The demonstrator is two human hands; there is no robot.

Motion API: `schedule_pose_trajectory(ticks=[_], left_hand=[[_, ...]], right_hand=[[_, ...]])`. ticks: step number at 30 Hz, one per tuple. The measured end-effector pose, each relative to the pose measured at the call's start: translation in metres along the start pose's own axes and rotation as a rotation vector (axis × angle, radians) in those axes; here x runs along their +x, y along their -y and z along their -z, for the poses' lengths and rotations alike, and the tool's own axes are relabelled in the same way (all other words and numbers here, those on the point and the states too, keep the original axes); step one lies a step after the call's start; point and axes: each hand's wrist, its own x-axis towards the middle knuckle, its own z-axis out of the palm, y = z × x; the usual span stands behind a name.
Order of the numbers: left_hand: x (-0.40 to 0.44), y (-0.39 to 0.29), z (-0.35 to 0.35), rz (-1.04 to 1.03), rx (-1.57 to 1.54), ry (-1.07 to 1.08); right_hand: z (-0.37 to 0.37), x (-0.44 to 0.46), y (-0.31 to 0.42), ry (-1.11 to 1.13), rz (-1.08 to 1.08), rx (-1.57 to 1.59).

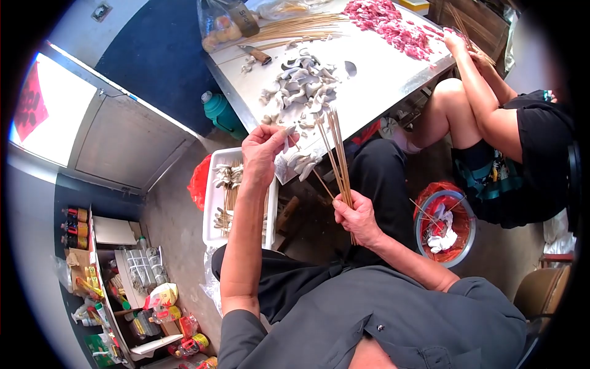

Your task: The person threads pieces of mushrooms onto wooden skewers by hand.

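- Fingers [275, 133] of your left hand [259, 152] are pinched around a grey mushroom piece [287, 136], at the upper end of a slanting skewer [323, 184].
- Your right hand [357, 220], lower and to the right of those fingers, has its own fingers clenched around a bundle of bare skewers [340, 154]; the lower end of the slanting skewer meets these fingers too.
- Between your left and right fingers, threaded mushroom pieces [303, 165] sit bunched on the slanting skewer, just beneath your pinch.
- Beyond your left fingers, a heap of loose mushrooms [304, 85] lies on the worktop [381, 79], with a knife [258, 56] and a spread of long sticks [301, 27] farther out.
- Down and to the left of your left fingers, a white tray [210, 203] holds filled skewers [228, 175].
- Left of and beyond your left fingers stands a teal bottle [221, 112].
- To the right of your right fingers, well apart from them, is a bucket [472, 227] lined with a red bag.
- Far beyond your right fingers is a pile of red meat [390, 27]; beside it, another person's hand [455, 44] is near some sticks.
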Motion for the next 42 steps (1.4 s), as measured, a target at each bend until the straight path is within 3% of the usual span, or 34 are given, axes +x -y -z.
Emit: schedule_pose_trajectory(ticks=[6,8,9,14,16,22,26,28,29,31,36,38,42], left_hand=[[-0.004,-0.011,0.002,-0.021,0.389,0.191],[-0.008,-0.021,-0.005,0.135,0.535,0.335],[-0.002,-0.020,-0.003,0.095,0.569,0.381],[0.037,-0.014,-0.015,-0.113,0.713,0.082],[0.060,-0.003,-0.024,-0.273,0.848,0.052],[0.107,0.031,-0.045,-0.407,1.317,0.106],[0.112,0.038,-0.048,-0.337,1.309,0.078],[0.105,0.040,-0.043,-0.597,1.226,0.039],[0.097,0.032,-0.046,-0.593,1.228,0.039],[0.081,0.016,-0.047,-0.371,1.037,0.010],[0.061,0.008,-0.027,-0.324,0.867,0.012],[0.048,0.003,-0.027,-0.178,0.506,0.090],[0.032,0.005,-0.018,-0.072,0.347,0.090]], right_hand=[[0.002,0.002,-0.004,0.003,-0.010,0.009],[0.002,0.003,-0.004,0.005,-0.005,0.024],[0.002,0.003,-0.002,-0.017,-0.005,0.030],[0.007,0.005,0.005,-0.057,0.006,0.070],[0.010,0.004,0.005,-0.057,-0.001,0.080],[0.015,-0.004,0.005,-0.058,-0.007,0.076],[0.019,-0.008,0.005,-0.053,-0.015,0.043],[0.021,-0.008,0.003,-0.046,-0.013,0.035],[0.021,-0.008,0.002,-0.040,-0.010,0.029],[0.021,-0.008,0.002,-0.031,-0.019,0.031],[0.019,-0.007,0.000,-0.010,-0.030,0.048],[0.018,-0.007,0.000,-0.003,-0.023,0.062],[0.017,-0.008,0.002,0.015,-0.030,0.074]])
